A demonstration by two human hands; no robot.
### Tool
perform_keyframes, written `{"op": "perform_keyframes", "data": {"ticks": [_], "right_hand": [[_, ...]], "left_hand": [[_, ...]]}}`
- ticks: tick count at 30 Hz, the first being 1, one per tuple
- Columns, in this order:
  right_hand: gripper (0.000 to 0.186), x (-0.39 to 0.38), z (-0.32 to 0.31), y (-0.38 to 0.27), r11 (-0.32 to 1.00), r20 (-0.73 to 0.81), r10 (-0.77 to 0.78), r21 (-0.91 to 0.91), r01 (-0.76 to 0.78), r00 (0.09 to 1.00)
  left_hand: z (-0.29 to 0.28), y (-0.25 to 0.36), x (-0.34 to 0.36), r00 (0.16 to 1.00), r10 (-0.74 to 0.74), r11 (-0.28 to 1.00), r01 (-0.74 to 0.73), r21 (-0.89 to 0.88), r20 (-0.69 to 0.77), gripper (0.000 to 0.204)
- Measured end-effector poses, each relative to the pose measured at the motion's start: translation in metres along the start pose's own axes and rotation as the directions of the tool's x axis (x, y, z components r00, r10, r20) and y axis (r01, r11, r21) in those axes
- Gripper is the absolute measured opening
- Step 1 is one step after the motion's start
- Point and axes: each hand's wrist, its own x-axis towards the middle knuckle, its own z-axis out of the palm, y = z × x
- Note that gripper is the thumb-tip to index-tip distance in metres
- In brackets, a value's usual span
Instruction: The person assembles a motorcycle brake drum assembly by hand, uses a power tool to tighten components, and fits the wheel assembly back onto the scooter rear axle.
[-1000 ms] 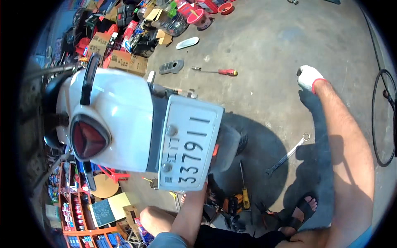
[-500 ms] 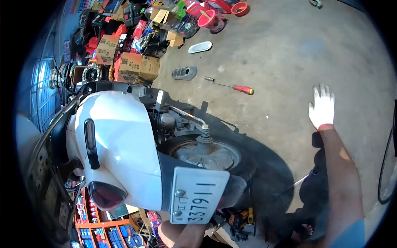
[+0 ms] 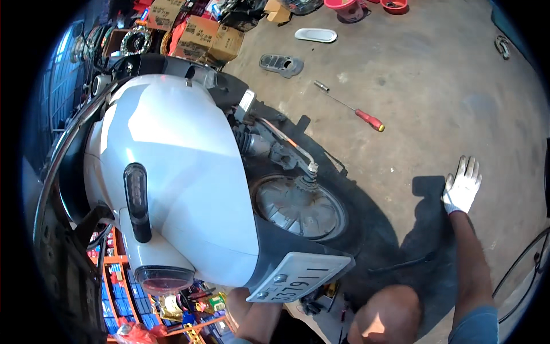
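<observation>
My right hand [image 3: 463, 186], in a white work glove with dirty fingertips, is stretched out with the fingers spread, holding nothing. It is over or against the concrete floor on the right; whether it touches I cannot tell. My left forearm [image 3: 260, 322] rises from the lower edge and disappears behind the white licence plate [image 3: 303, 275], so the left hand is hidden. Left of centre is a white scooter [image 3: 189, 166], seen from its tail, with its rear wheel [image 3: 301, 206] and a red tail light [image 3: 165, 280]. A red-handled screwdriver [image 3: 369, 119] lies on the floor beyond the wheel.
Near the screwdriver lie a metal socket [image 3: 321, 86], a grey plastic cover [image 3: 281, 64] and a white oval part [image 3: 316, 35]. Cardboard boxes [image 3: 197, 37] and pink buckets [image 3: 345, 8] stand at the back. A black cable [image 3: 515, 258] curves at right. An orange shelf [image 3: 121, 261] holds blue boxes.
The view has shifted, and the scooter fills more of it. My gloved right hand sits lower in the picture, still spread. A knee has come into view at the bottom.
</observation>
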Motion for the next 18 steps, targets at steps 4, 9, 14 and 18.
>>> {"op": "perform_keyframes", "data": {"ticks": [4, 9, 14, 18], "right_hand": [[0.070, 0.003, -0.011, -0.005, 0.999, 0.068, 0.010, -0.043, -0.007, 0.998], [0.069, 0.000, -0.010, -0.002, 0.998, 0.065, 0.000, -0.057, 0.004, 0.998], [0.066, 0.000, -0.012, -0.001, 0.999, 0.071, -0.010, -0.043, 0.013, 0.997], [0.065, 0.000, -0.013, -0.001, 0.999, 0.059, -0.021, -0.024, 0.022, 0.998]], "left_hand": [[0.005, -0.004, 0.000, 1.000, 0.004, 1.000, -0.004, -0.022, -0.002, 0.030], [0.009, -0.008, -0.002, 1.000, 0.009, 0.999, -0.009, -0.039, 0.005, 0.030], [0.008, -0.006, -0.006, 1.000, 0.018, 0.999, -0.018, -0.037, 0.004, 0.030], [0.011, -0.005, -0.006, 1.000, 0.025, 0.999, -0.024, -0.036, 0.007, 0.031]]}}
